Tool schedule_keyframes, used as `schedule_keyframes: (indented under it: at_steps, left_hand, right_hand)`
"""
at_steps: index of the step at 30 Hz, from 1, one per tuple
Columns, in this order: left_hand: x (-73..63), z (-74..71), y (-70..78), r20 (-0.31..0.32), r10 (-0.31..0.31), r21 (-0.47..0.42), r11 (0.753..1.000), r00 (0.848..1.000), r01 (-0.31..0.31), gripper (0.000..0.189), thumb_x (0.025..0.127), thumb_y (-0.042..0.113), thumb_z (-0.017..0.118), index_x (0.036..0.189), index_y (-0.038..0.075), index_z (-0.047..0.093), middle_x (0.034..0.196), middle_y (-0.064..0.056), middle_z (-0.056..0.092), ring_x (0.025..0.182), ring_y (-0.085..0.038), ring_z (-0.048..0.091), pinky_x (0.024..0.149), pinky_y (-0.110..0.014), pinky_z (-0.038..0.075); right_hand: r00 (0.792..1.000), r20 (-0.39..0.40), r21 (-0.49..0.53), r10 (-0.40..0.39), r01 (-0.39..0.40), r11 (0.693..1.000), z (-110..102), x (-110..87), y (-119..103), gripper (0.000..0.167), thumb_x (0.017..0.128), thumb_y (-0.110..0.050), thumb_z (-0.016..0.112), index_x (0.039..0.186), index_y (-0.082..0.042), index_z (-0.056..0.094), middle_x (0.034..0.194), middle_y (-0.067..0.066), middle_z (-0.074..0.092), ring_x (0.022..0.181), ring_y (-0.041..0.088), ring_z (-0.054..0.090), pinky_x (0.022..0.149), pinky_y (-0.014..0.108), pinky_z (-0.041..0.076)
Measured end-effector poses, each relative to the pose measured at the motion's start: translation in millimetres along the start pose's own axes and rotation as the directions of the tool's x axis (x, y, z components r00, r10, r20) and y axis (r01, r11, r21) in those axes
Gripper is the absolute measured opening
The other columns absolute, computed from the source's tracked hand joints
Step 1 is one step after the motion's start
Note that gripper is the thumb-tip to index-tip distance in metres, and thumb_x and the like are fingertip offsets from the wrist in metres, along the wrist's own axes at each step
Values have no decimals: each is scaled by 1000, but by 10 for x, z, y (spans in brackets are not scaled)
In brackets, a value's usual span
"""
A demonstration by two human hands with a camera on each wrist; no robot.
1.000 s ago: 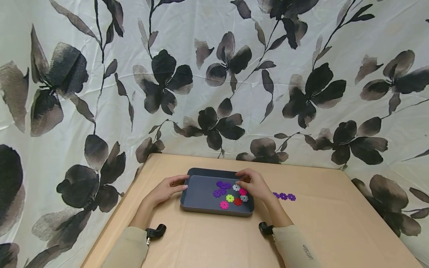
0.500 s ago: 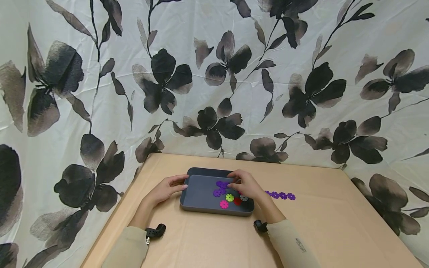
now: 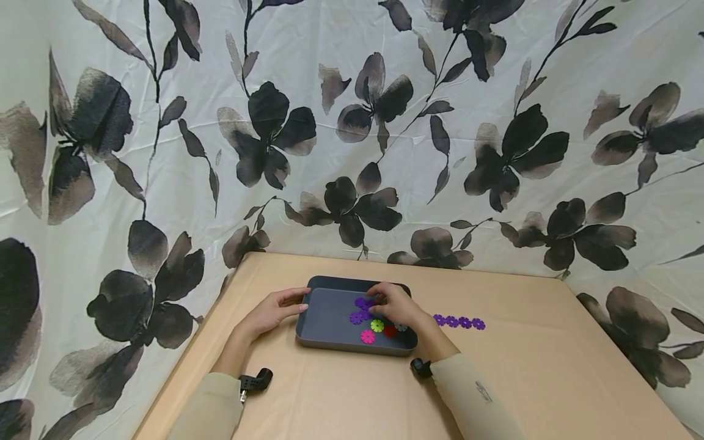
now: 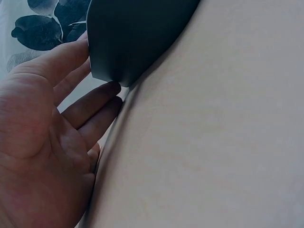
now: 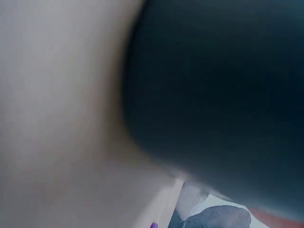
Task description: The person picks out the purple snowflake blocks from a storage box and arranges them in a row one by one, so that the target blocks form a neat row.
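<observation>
A dark grey tray [image 3: 330, 318] lies on the table with several notched plastic discs in its right half. My left hand [image 3: 277, 313] holds the tray's left end; in the left wrist view, thumb and fingers meet around its rim and underside. My right hand [image 3: 397, 305] is over the right part of the tray, fingertips down at a cluster of purple discs [image 3: 357, 318]. Whether it pinches a disc I cannot tell. Just below that hand are a yellow-green disc [image 3: 377, 326], a pink disc [image 3: 368, 337] and a red disc [image 3: 389, 331]. A grey disc [image 3: 401, 327] is partly hidden.
Right of the tray, a row of linked purple discs [image 3: 464, 322] lies on the tan table [image 3: 528, 366]. A floral cloth [image 3: 429, 183] hangs behind the table's far edge. The tray's dark wall [image 5: 213, 95] fills much of the blurred right wrist view.
My right hand has moved left across the tray, from the grey and pink discs to the purple cluster. More of the purple row now shows. The left hand and tray have stayed in place.
</observation>
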State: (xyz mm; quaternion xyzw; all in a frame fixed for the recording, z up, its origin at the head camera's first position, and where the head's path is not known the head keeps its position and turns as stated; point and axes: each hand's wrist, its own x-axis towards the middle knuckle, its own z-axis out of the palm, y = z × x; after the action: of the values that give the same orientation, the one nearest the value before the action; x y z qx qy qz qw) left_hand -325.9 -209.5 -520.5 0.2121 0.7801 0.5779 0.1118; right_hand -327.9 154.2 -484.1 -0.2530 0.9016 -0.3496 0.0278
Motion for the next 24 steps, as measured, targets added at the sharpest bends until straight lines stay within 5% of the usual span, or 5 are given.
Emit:
schedule_keyframes:
  at_steps: [5,11,16,24]
  left_hand:
    - [-12,3,8,-13,-10,18,1000,1000,10,60,99,28,73,152,7,54,158,-15,51,150,-34,44,117,-30,44]
    - [-18,16,32,-24,-38,2,999,999,38,59,97,31,75,150,13,57,157,-9,53,149,-28,45,121,-43,40]
    - [-21,13,30,-19,-31,1,1000,999,31,59,97,31,75,151,12,56,157,-10,53,149,-29,45,121,-46,39]
    - [-41,-5,19,-15,-25,25,999,1000,25,60,99,31,74,152,9,54,157,-12,52,149,-31,45,118,-34,43]
  right_hand:
    - [999,34,-36,3,-1,999,48,57,5,28,90,-7,80,118,-6,75,105,10,70,89,18,63,74,29,52]
    - [999,42,-71,4,-1,997,101,107,2,24,91,-7,80,115,-9,77,90,4,65,77,12,54,68,27,46]
    - [999,34,-96,28,-24,995,134,126,-29,17,92,-9,80,108,-10,77,97,2,65,78,11,54,70,27,46]
    - [997,40,-100,62,-58,993,140,109,-90,13,90,-5,80,101,-11,75,96,3,65,80,12,55,73,30,48]
